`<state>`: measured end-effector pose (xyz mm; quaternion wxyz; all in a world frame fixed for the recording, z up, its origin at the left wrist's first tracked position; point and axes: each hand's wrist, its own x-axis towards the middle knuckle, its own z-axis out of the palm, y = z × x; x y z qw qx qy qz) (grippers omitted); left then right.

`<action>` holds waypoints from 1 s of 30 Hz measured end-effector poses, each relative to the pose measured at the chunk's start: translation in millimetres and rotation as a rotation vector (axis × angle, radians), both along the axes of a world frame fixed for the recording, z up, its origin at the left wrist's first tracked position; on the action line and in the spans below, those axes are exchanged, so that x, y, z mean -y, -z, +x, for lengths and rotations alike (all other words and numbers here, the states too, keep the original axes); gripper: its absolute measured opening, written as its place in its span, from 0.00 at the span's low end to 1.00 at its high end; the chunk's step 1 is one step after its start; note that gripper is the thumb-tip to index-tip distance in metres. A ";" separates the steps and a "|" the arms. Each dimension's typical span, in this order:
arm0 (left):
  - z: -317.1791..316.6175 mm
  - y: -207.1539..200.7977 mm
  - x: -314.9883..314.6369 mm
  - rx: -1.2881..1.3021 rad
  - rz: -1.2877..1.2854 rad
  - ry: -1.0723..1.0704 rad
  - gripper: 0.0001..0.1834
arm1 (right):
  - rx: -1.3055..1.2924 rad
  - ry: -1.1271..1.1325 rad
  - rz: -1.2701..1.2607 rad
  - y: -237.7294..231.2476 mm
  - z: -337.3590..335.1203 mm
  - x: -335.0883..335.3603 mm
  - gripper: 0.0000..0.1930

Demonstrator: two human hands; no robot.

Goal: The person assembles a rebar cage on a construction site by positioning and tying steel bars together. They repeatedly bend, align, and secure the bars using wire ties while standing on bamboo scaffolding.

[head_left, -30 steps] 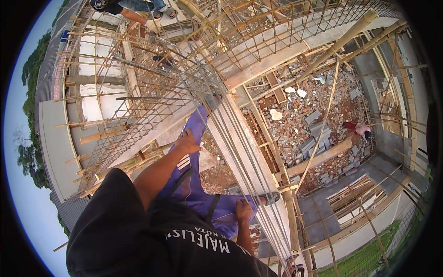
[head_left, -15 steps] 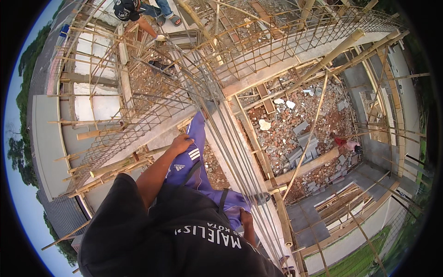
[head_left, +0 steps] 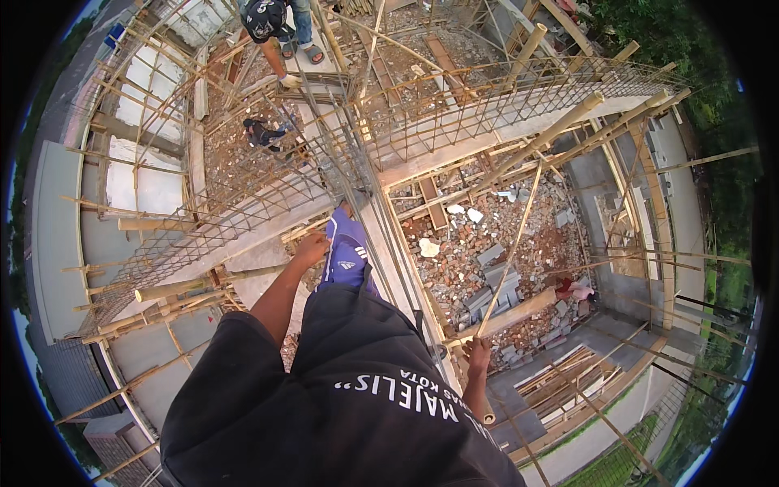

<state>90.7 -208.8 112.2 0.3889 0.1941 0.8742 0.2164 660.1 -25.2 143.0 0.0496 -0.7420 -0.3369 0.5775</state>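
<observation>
My left hand (head_left: 312, 247) is beside the thigh of my purple trousers (head_left: 347, 247). Its fingers are too small and partly hidden to show a grip. Out to my right, my right hand (head_left: 477, 354) hangs with its fingers a little apart and nothing visible in them. It appears over the wooden formwork edge of the concrete beam, though contact cannot be made out. Long steel bars (head_left: 395, 258) run along the beam beneath me. My foot is at the beam's far part, by the bars.
Rebar cages (head_left: 235, 207) stretch to the left and far right (head_left: 487, 118). Bamboo poles (head_left: 519, 235) cross a rubble-filled pit (head_left: 458, 272) at right. At the far end a co-worker (head_left: 272, 36) bends over the bars. Another person (head_left: 264, 134) is below left, another (head_left: 574, 290) in the rubble.
My right hand has left the trouser leg and moved out to the right. My left hand has shifted to the thigh's outer side. The view has shifted, and the person below left shows more.
</observation>
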 end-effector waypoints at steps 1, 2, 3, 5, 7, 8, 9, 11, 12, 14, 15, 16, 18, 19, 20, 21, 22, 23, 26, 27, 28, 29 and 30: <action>-0.6 13.0 20.1 -0.012 0.012 -0.044 0.25 | -0.035 0.020 0.020 -0.3 -0.5 -5.1 0.21; 3.7 20.2 32.3 -0.018 0.025 -0.086 0.25 | -0.056 0.032 0.017 -0.8 -0.1 -5.7 0.21; 13.9 18.3 32.4 0.014 -0.030 -0.120 0.25 | -0.066 0.053 0.019 -3.8 6.7 -3.4 0.20; 29.1 -2.8 22.2 0.074 -0.140 -0.178 0.26 | -0.063 0.087 0.003 -7.7 16.4 1.9 0.21; 46.8 -21.6 12.8 0.240 -0.127 -0.371 0.30 | -0.037 0.099 -0.043 -8.0 24.3 20.2 0.24; 50.9 -25.4 13.5 0.257 -0.094 -0.419 0.31 | -0.036 0.079 -0.076 -5.2 26.3 28.1 0.25; 54.4 -26.6 16.0 0.277 -0.068 -0.470 0.32 | -0.048 0.056 -0.112 -0.3 29.8 38.6 0.25; 57.3 -26.5 7.9 0.270 -0.037 -0.508 0.33 | -0.065 0.021 -0.183 9.4 39.2 57.3 0.26; 57.9 -29.6 -4.9 0.259 -0.019 -0.511 0.33 | -0.070 -0.023 -0.178 15.9 47.7 65.6 0.26; 46.4 -14.5 1.0 0.175 0.081 -0.406 0.33 | -0.091 -0.137 -0.187 38.9 59.4 81.7 0.27; 41.8 -10.7 -1.2 0.182 0.074 -0.401 0.33 | -0.097 -0.186 -0.187 49.0 66.5 89.8 0.27; 34.4 -8.9 -9.4 0.185 0.068 -0.390 0.33 | -0.106 -0.229 -0.185 59.3 71.7 95.7 0.28; 13.7 2.8 -14.6 0.126 0.020 -0.354 0.33 | -0.141 -0.344 -0.157 81.0 72.7 100.8 0.28; 6.8 4.1 -18.2 0.150 0.040 -0.342 0.33 | -0.157 -0.402 -0.124 82.0 69.3 100.6 0.29; 1.2 5.2 -22.4 0.173 0.061 -0.329 0.33 | -0.148 -0.407 -0.115 81.2 67.4 103.0 0.29; -1.6 7.0 -22.8 0.196 0.080 -0.326 0.32 | -0.139 -0.420 -0.113 76.3 60.0 102.4 0.29; -4.2 6.6 -20.6 0.178 0.058 -0.318 0.32 | -0.111 -0.388 -0.136 62.0 44.4 97.8 0.28; -7.6 4.4 -19.6 0.160 0.038 -0.311 0.32 | -0.092 -0.374 -0.147 43.5 26.0 90.8 0.28; 0.1 -4.0 -28.3 0.141 0.027 -0.304 0.31 | -0.050 -0.323 -0.140 6.0 -2.3 83.0 0.28; 6.4 -9.1 -35.9 0.136 0.036 -0.305 0.30 | -0.045 -0.300 -0.129 1.3 -4.4 83.1 0.28; 12.3 -13.8 -42.1 0.156 0.080 -0.284 0.30 | -0.048 -0.266 -0.121 -1.0 -3.5 83.7 0.28; 17.2 -11.7 -45.3 0.098 0.042 -0.219 0.30 | -0.062 -0.256 -0.103 6.1 4.0 86.3 0.28; 20.0 -9.1 -40.9 0.032 -0.004 -0.172 0.30 | -0.083 -0.262 -0.094 10.0 3.9 85.8 0.28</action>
